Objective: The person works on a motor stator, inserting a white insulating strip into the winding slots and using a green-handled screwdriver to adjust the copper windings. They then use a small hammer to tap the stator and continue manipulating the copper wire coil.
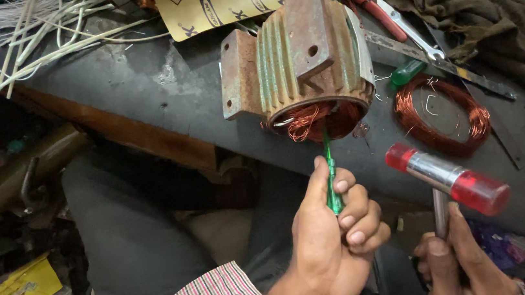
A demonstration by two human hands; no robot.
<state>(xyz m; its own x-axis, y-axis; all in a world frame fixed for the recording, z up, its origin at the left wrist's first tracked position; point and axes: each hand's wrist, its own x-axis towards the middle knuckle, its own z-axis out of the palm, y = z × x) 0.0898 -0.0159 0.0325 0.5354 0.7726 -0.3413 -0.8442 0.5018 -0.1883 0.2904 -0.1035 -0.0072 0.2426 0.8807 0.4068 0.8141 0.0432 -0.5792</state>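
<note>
A rusty green motor stator housing (295, 59) lies on the grey workbench (139, 82), its open end toward me with copper windings (312, 121) showing inside. My left hand (336, 231) grips a green-handled screwdriver (331, 179) whose tip points up into the windings at the housing's lower rim. My right hand (459, 260) holds the metal handle of a mallet with red plastic faces (451, 178), its head hovering to the right of the screwdriver, apart from it.
A loose copper wire coil (441, 115) lies right of the housing. Pliers with red handles (378, 12), a wrench (416, 34), a dark cloth (469, 12) and a yellow card (221, 2) sit behind. White wires (17, 43) spread at far left. My grey-trousered lap (135, 232) is below the bench edge.
</note>
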